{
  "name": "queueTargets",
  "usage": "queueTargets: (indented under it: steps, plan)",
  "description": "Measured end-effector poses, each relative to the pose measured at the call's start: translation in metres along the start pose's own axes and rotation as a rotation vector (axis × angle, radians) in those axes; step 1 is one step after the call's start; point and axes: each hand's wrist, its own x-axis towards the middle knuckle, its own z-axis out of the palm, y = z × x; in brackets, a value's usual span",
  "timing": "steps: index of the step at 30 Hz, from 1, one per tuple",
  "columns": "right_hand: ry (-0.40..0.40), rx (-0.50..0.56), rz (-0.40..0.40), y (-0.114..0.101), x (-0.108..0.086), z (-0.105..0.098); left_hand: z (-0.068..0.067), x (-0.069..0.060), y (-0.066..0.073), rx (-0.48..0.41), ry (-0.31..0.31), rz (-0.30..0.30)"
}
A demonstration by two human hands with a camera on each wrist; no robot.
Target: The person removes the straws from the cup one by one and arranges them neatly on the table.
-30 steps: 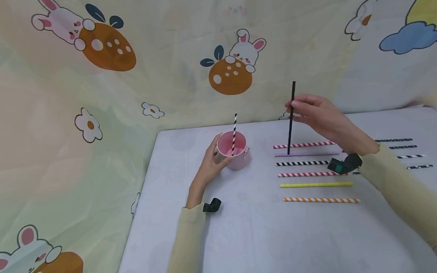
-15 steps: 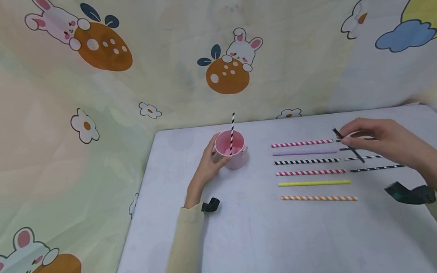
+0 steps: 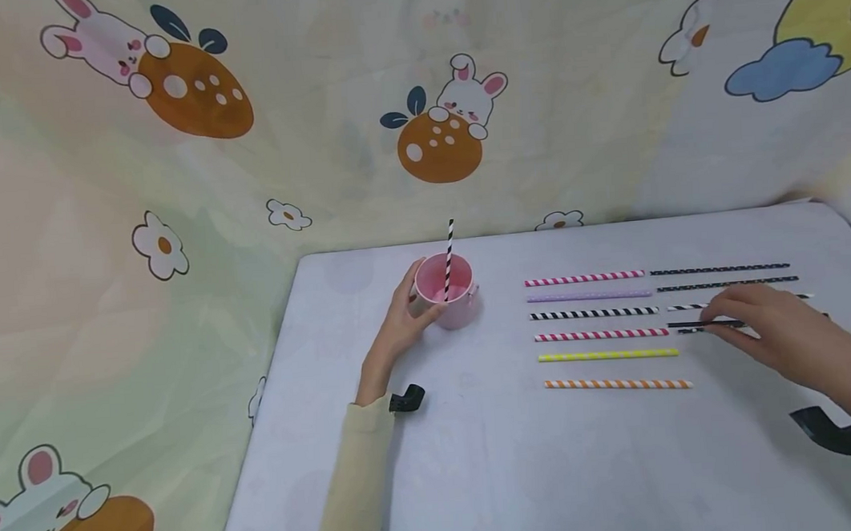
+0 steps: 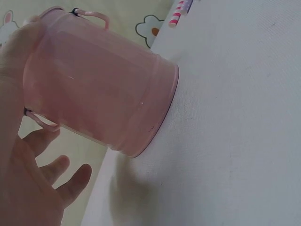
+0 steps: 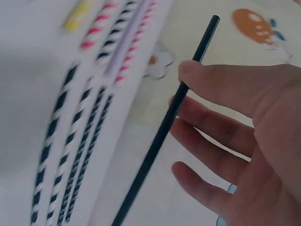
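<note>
In the head view, a small pink bucket [image 3: 460, 316] stands on the table's left part with a black-and-white striped straw [image 3: 448, 258] leaning upright inside. My left hand [image 3: 399, 319] holds the bucket by its left side, thumb at the near rim. Its little handles show in the left wrist view, where the bucket [image 4: 99, 80] looks tilted by the camera angle. Between thumb and fingers, my right hand [image 3: 776, 331] pinches a plain black straw [image 5: 155, 146]. That straw lies low over the right column, close to a dark patterned straw [image 3: 691, 331] partly hidden by the hand.
The left column holds a red striped straw [image 3: 585, 278], a lilac straw [image 3: 589, 296], a black striped straw [image 3: 594, 313], another red one [image 3: 602, 335], a yellow one [image 3: 608, 355] and an orange one [image 3: 618, 384]. Dark dotted straws [image 3: 719, 269] lie right. A printed cloth [image 3: 347, 141] hangs behind.
My right hand has carried the black straw from upright above the left column rightward and down to the right column, turning it nearly flat. The left hand keeps holding the bucket.
</note>
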Motion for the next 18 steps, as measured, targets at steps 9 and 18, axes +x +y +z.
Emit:
queueTargets:
  steps: [9, 18]
  plan:
    - [0.067, -0.082, -0.007, 0.021, -0.022, 0.027, 0.002, -0.001, 0.000, 0.009, 0.001, -0.028]
    - [0.003, -0.061, 0.102, 0.030, -0.044, 0.048, 0.001, 0.000, -0.002, 0.012, 0.004, -0.021]
